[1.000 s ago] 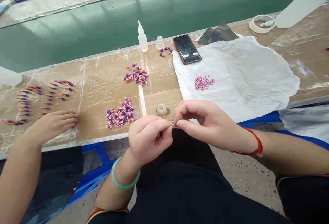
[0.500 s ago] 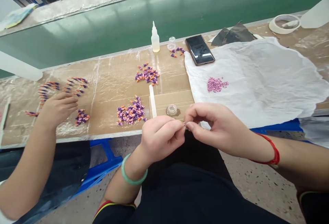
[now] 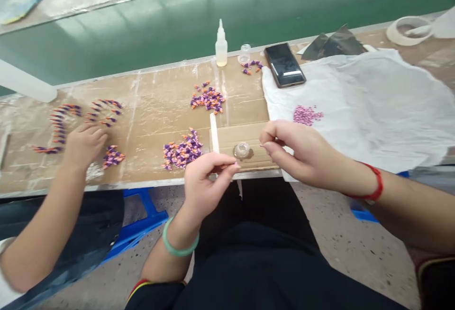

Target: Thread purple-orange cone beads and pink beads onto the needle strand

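My left hand (image 3: 206, 182), a green bangle on its wrist, hangs at the table's near edge with thumb and forefinger pinched on something too small to make out. My right hand (image 3: 296, 151), a red cord on its wrist, is pinched shut a little to the right, beside a small clear glass cup (image 3: 242, 150) on a cardboard piece (image 3: 245, 134). What its fingers hold is too small to name. A pile of purple and orange pieces (image 3: 182, 149) lies just left of a white strip (image 3: 214, 132).
Another person's hand (image 3: 83, 145) rests at the left among rows of purple and orange pieces (image 3: 106, 111). Farther back are a second pile (image 3: 208, 97), a glue bottle (image 3: 221, 47), a phone (image 3: 284, 64), pink beads (image 3: 307, 114) on white paper (image 3: 373, 106) and a tape roll (image 3: 408, 30).
My two hands have come apart: the right has moved up to the cup, the left has stayed low. The other person's hand has shifted slightly among its pieces.
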Available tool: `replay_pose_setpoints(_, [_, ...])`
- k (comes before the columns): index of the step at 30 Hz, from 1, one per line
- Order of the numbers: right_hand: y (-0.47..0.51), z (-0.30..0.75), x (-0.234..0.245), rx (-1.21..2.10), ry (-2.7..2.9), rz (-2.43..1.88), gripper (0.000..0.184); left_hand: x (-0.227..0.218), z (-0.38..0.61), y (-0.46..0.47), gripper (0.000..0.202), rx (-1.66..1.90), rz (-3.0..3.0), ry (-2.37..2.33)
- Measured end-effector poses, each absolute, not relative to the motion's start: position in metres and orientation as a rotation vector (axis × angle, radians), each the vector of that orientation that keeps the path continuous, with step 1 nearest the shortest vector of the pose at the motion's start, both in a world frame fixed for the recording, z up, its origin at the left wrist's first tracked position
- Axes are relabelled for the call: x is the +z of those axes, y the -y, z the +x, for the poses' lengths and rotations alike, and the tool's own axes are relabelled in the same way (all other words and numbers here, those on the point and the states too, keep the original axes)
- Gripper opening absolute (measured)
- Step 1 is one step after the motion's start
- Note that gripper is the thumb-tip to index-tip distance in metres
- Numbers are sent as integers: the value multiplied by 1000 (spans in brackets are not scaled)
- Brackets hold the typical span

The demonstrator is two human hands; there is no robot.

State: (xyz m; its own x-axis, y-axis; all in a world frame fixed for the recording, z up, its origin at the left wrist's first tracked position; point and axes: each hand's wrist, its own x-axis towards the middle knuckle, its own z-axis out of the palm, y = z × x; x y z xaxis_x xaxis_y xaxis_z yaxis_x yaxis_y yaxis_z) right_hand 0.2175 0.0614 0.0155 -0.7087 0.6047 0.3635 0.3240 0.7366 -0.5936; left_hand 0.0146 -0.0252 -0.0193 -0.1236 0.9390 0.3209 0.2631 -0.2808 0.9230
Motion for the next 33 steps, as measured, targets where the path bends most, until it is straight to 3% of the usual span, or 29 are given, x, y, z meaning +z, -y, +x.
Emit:
replay_pose_setpoints(5, [-89,220,3,549,2672,-638,16,-28,9,27,22,1344,1192,-1109])
replay_pose_setpoints(11, [-102,207,-6,351,2964,-551,18,-36,7,26,26,1274,1051,-1153])
replay_pose_setpoints(22, [-108,193,3,-67,3158,-295,18,-46,6,27,20,1203,998,-1170])
replay_pose_setpoints(33, [-106,194,5,-9,3143,-252,17,-50,7,28,18,1266,991,-1128])
